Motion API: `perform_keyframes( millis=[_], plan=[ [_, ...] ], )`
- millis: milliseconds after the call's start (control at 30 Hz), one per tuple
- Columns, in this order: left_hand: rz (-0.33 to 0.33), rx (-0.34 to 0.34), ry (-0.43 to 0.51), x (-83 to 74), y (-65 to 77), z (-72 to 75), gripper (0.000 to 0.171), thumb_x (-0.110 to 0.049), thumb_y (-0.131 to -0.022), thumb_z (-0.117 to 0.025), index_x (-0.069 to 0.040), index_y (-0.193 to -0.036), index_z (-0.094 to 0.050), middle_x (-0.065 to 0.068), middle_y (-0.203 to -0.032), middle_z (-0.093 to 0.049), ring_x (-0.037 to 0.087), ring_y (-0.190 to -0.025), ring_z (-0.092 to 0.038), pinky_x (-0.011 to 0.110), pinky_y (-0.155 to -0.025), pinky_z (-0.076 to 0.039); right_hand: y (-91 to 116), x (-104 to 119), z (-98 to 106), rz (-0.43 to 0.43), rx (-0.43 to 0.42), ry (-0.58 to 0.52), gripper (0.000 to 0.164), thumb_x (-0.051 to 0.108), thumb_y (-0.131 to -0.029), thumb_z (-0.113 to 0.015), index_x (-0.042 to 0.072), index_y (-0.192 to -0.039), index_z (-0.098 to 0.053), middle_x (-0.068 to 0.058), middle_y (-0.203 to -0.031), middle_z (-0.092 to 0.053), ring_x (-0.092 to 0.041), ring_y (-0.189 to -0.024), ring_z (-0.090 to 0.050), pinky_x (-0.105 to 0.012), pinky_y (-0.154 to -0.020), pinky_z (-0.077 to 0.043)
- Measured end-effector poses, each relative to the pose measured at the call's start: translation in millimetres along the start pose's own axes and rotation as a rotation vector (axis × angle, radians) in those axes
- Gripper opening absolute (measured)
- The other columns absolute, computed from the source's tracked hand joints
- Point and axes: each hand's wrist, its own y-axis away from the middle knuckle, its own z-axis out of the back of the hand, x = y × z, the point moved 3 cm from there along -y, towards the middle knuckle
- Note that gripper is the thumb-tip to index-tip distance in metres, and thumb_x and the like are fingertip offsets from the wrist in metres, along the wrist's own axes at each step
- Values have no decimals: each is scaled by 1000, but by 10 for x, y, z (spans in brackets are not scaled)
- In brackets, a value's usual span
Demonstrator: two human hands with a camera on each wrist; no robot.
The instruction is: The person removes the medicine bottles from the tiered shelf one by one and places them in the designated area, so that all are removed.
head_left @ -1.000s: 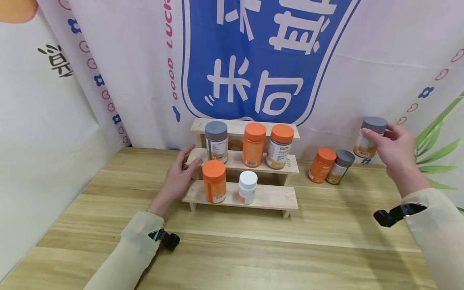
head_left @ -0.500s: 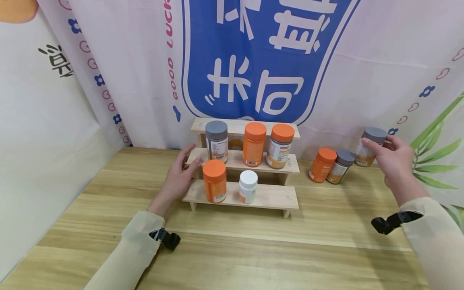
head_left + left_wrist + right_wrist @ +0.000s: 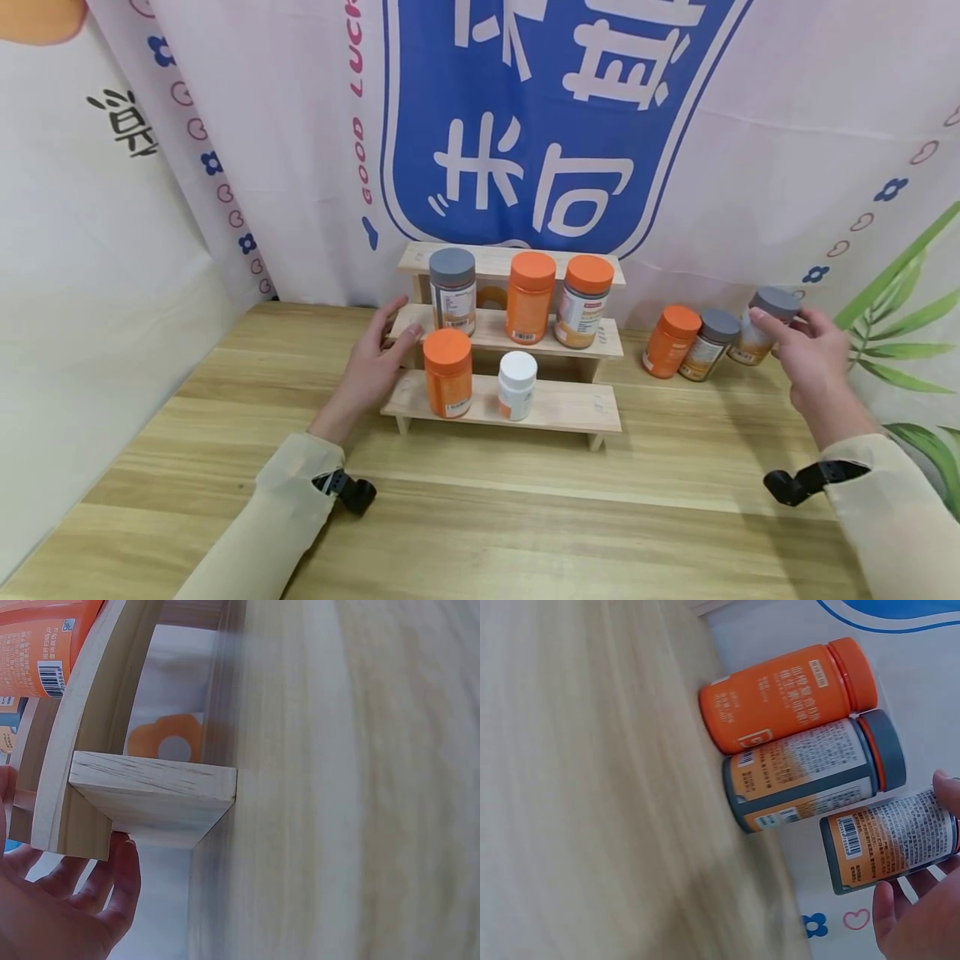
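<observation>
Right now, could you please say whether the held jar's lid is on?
On: the head view shows the grey lid capping the jar in the right hand.

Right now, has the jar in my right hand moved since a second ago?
Yes: the held jar is lower and slightly left, closer to the nearest orange jar.

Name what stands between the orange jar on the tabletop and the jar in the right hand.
A grey-lidded jar stands between the orange jar and the held jar; head and right wrist views show it.
</observation>
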Motion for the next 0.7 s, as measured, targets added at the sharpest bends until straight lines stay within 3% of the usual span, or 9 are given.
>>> perform_keyframes(
  millis=[333, 700],
  plan=[
    [-6, 2, 0, -22, 5, -13, 64, -41, -111, -54, -27, -168, -29, 17, -174, -30, 40, -144, -49, 57, -120, -41, 21, -218, 3, -19, 28, 2, 90, 46, -90, -83, 26, -165, -39, 20, -122, -54, -5, -124, -49, -11, -76, -50],
    [-23, -5, 15, -27, 12, -4, 63, -35, -112, -54, -21, -168, -30, 18, -172, -35, 39, -150, -44, 57, -124, -37, -18, -400, -3, -18, 63, 33, 88, 47, -90, -83, 25, -164, -42, 22, -113, -54, -1, -109, -50, -11, -75, -51]
  ],
)
